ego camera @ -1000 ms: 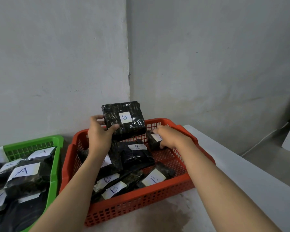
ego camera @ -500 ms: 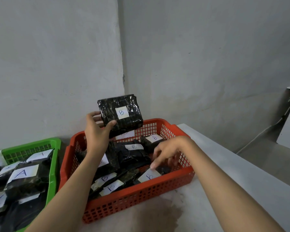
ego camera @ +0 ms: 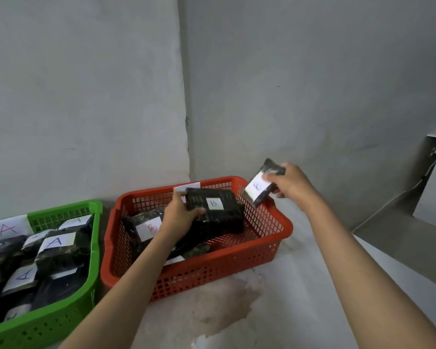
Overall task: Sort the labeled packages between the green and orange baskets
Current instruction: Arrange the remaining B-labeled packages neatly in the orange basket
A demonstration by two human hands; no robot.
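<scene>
Left hand [ego camera: 180, 214] grips a B-labelled package [ego camera: 215, 210] low inside the orange basket [ego camera: 267, 248]; right hand [ego camera: 291, 183] pinches a small package [ego camera: 261, 187] above its far right corner.

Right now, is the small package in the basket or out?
Out. The right hand holds the small package above the orange basket's far right corner.
</scene>
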